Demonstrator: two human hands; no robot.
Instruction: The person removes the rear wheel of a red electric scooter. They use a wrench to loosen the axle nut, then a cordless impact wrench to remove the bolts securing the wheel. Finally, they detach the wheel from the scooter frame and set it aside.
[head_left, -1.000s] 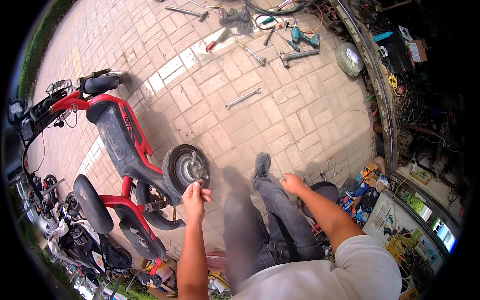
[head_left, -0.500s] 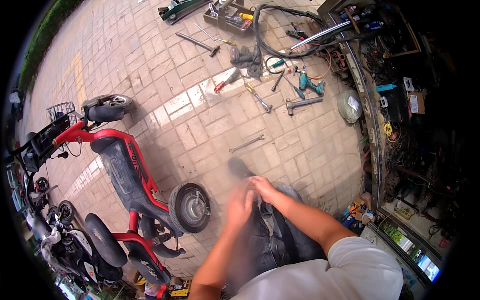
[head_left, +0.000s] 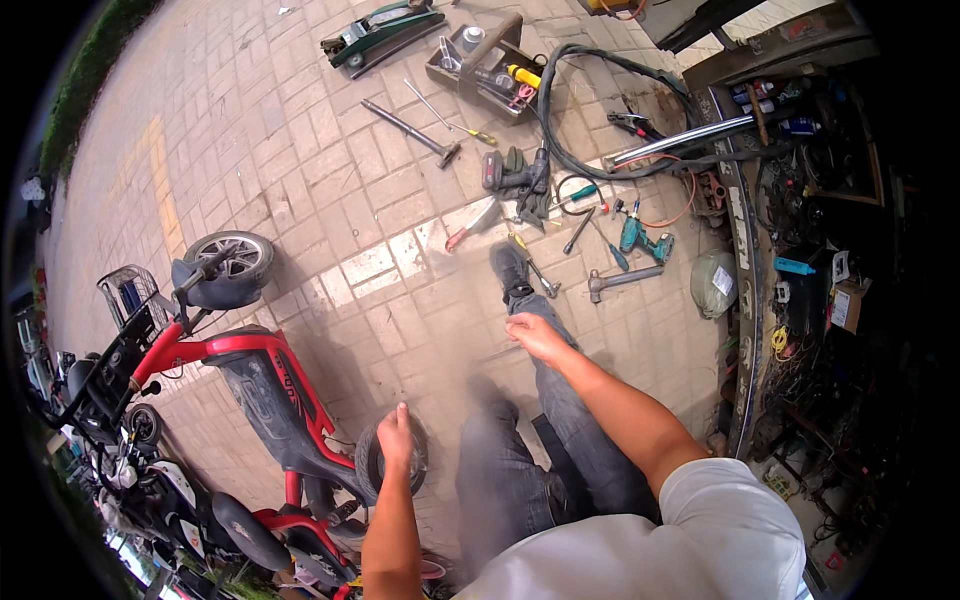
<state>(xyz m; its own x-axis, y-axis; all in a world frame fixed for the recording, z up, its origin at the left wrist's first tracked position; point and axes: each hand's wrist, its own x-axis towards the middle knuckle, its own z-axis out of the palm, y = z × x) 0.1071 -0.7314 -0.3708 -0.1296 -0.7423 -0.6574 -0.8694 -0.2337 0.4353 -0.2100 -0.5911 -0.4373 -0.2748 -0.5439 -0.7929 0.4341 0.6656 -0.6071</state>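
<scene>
My left hand [head_left: 396, 436] hangs over the rear wheel [head_left: 373, 462] of a red electric scooter [head_left: 262, 385] lying on its side. Its thumb side shows and most fingers are hidden below, with nothing visible in it. My right hand [head_left: 540, 338] hangs above my right leg, fingers curled in, and no object shows in it. Under it my right shoe [head_left: 511, 270] is stretched forward onto the paving beside a ratchet wrench [head_left: 536, 266]. My left leg [head_left: 492, 450] is blurred. I cannot tell whether either hand touches anything.
Ahead lie a hammer [head_left: 625, 284], a teal cordless drill [head_left: 640, 237], a grey cordless tool [head_left: 515, 172], a long-handled hammer [head_left: 410, 132], a toolbox [head_left: 455, 78], a green floor jack [head_left: 385, 30] and a thick black hose [head_left: 560, 130]. A cluttered shop threshold [head_left: 738, 340] runs along the right.
My hands, together half a second ago, have parted: the left swung down-left to the wheel, the right stayed forward. My right foot came forward into view. The tools and scooter shifted lower in the picture.
</scene>
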